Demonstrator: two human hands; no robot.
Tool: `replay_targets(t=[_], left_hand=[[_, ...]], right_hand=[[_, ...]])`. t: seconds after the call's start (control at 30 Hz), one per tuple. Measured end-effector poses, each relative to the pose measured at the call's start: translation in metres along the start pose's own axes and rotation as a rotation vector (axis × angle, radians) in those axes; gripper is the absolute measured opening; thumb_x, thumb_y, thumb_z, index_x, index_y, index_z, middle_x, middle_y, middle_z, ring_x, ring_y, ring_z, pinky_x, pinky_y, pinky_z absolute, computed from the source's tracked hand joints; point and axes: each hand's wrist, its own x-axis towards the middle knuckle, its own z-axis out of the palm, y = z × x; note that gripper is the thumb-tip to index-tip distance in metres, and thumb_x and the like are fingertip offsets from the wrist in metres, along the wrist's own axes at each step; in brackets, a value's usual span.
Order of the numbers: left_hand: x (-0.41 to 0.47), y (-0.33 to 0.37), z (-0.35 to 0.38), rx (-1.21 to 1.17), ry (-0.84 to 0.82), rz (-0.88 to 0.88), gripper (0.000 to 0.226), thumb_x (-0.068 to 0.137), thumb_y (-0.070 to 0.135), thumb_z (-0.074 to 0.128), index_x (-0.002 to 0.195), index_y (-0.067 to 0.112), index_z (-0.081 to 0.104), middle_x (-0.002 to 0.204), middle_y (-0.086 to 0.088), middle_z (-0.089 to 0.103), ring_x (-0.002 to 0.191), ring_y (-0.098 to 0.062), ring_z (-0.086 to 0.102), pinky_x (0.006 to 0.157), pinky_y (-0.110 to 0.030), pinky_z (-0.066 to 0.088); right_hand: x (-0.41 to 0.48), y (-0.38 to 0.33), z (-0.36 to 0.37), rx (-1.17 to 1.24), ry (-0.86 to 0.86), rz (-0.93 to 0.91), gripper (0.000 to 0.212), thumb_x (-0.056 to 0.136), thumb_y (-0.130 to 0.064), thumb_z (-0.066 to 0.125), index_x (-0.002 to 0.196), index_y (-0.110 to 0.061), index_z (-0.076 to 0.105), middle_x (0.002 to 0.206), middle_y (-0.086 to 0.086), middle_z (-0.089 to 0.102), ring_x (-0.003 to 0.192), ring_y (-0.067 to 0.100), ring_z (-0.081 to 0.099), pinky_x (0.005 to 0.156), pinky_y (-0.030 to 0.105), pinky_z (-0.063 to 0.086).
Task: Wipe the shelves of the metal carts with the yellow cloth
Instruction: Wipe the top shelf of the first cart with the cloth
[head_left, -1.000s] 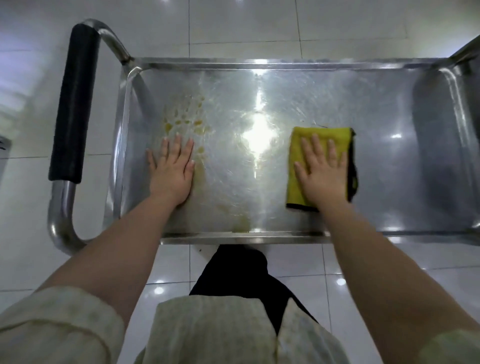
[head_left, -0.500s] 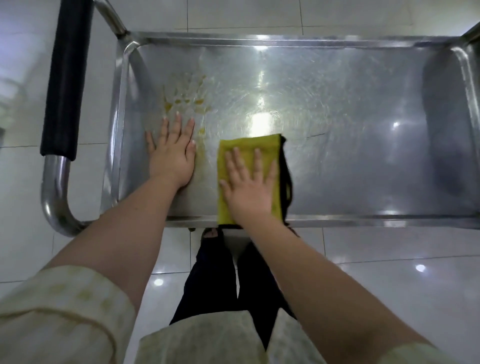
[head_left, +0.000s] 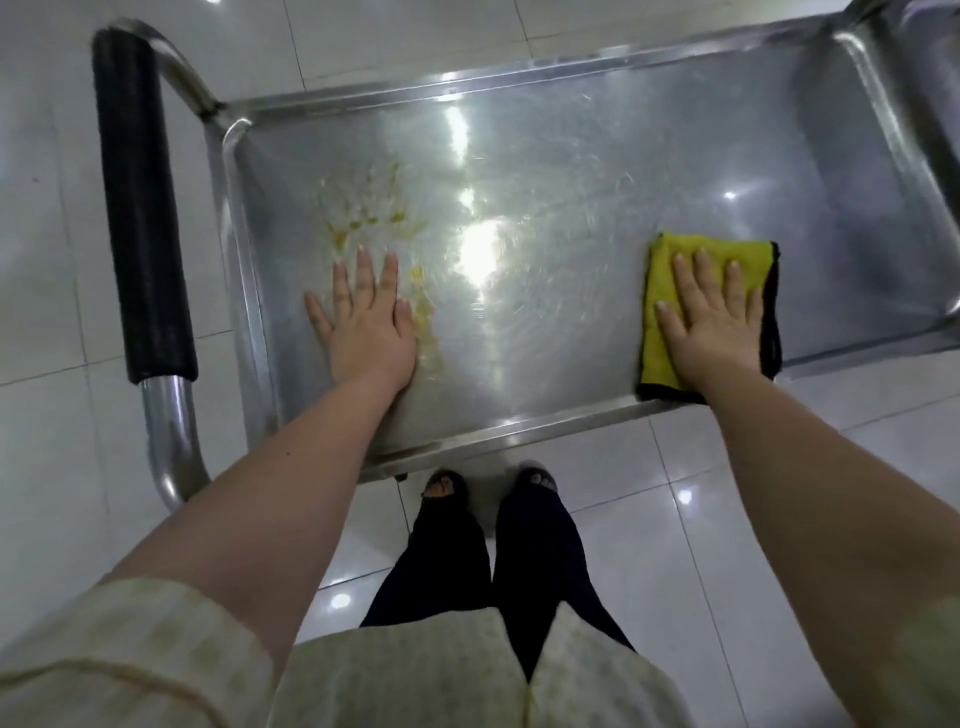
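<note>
The top shelf of the metal cart (head_left: 571, 171) filled the upper half of the frame, a shallow stainless tray with a raised rim all round. Inside it, toward the left, lay a patch of yellowish smears and droplets (head_left: 374, 218), trailing down in a faint streak toward the near rim. The middle of the tray held only glare from the ceiling lights.

The left hand (head_left: 363, 317) lay flat on the shelf at centre left, palm down, fingers spread and pointing away from the person, its fingertips just below the stains and the streak running along its right side. The right hand (head_left: 711, 317) was pressed flat, fingers spread, on the folded yellow cloth (head_left: 660, 312) at the right of the frame. The cloth, dark-edged on its right side, sat in the tray against the near rim, its lower edge touching that rim, well apart from the stains.

The black-padded cart handle (head_left: 140, 208) ran down the left of the frame. Below the shelf, dark trouser legs and open-toed shoes (head_left: 441, 486) stood on the glossy white tile floor (head_left: 675, 519).
</note>
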Motion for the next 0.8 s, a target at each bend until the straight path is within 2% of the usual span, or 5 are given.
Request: replay_targets(t=[0.13, 0.43, 0.6, 0.7, 0.8], left_hand=[[0.0, -0.002, -0.002, 0.007, -0.006, -0.004, 0.055, 0.103, 0.04, 0.013, 0.155, 0.037, -0.006, 0.164, 0.006, -0.011, 0.15, -0.021, -0.013, 0.117, -0.058, -0.009], [0.002, -0.005, -0.022, -0.203, -0.063, -0.01, 0.053, 0.105, 0.031, 0.02, 0.156, 0.034, 0.008, 0.164, 0.006, -0.002, 0.151, -0.016, -0.008, 0.119, -0.048, -0.013], [-0.028, 0.015, -0.029, -0.224, 0.021, 0.136, 0.054, 0.105, 0.03, 0.025, 0.157, 0.026, 0.008, 0.164, -0.002, 0.0, 0.151, -0.022, -0.005, 0.119, -0.042, -0.012], [-0.051, 0.057, -0.009, -0.049, -0.079, 0.337, 0.06, 0.104, 0.037, 0.024, 0.156, 0.026, -0.005, 0.164, -0.001, -0.012, 0.15, -0.021, -0.015, 0.116, -0.043, -0.018], [-0.057, 0.078, 0.013, 0.048, -0.105, 0.271, 0.061, 0.1, 0.049, 0.012, 0.151, 0.032, -0.017, 0.16, 0.005, -0.022, 0.149, -0.023, -0.019, 0.116, -0.055, -0.017]], right_hand=[[-0.009, -0.057, 0.008, 0.007, 0.036, 0.092, 0.061, 0.101, -0.054, 0.016, 0.154, -0.039, -0.009, 0.163, -0.013, -0.013, 0.15, 0.029, -0.012, 0.117, 0.058, -0.003], [-0.087, -0.248, 0.036, -0.059, -0.073, -0.454, 0.059, 0.1, -0.056, 0.004, 0.151, -0.036, -0.02, 0.159, -0.015, -0.025, 0.145, 0.028, -0.028, 0.113, 0.061, -0.014], [-0.067, -0.203, 0.018, 0.144, 0.011, -0.347, 0.054, 0.105, -0.043, 0.02, 0.156, -0.036, 0.004, 0.161, -0.016, -0.006, 0.149, 0.021, -0.016, 0.117, 0.05, -0.015], [-0.038, -0.157, 0.006, 0.21, 0.027, -0.222, 0.052, 0.106, -0.034, 0.022, 0.156, -0.031, 0.009, 0.164, -0.011, -0.001, 0.15, 0.024, -0.011, 0.121, 0.048, -0.007], [-0.007, -0.14, 0.002, 0.094, 0.01, -0.294, 0.053, 0.105, -0.033, 0.024, 0.156, -0.029, 0.009, 0.165, -0.007, 0.002, 0.151, 0.025, -0.008, 0.121, 0.049, 0.0]])
